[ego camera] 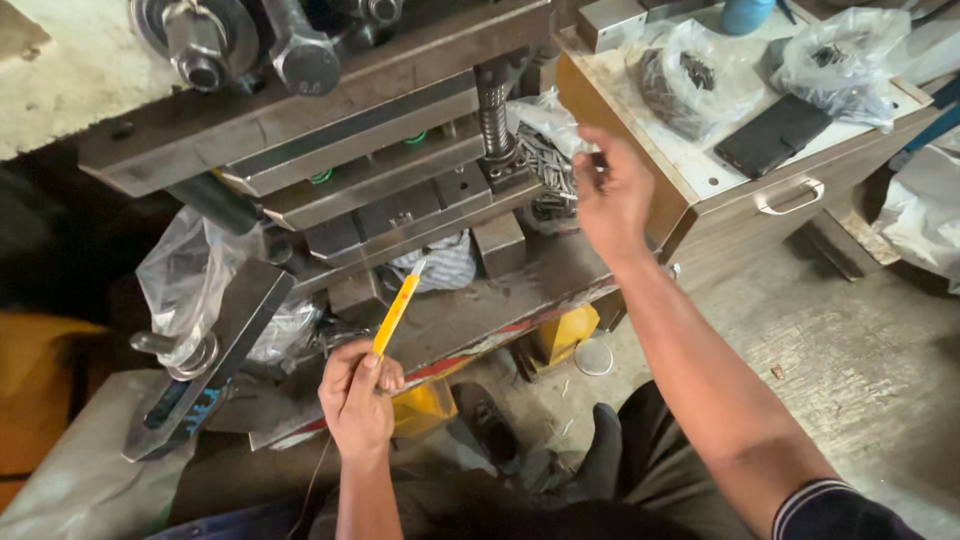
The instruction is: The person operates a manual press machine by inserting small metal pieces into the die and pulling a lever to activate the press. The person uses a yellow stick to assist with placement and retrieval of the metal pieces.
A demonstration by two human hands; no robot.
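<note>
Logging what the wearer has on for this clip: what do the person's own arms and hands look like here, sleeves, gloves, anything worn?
Both hands are bare, without gloves. The left hand and its forearm show no sleeve, watch or ring. The right hand leads to a bare forearm; a dark short sleeve with thin pale stripes at its hem covers the upper arm.

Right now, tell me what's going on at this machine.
A person sits at a metal press, seen from above. The left hand grips a yellow-handled tool, its tip pointing up toward the die block. The right hand is raised beside the press, reaching toward a pile of small metal pieces; whether it holds any is unclear. To the right, a wooden cabinet carries plastic bags and a black phone.
</note>
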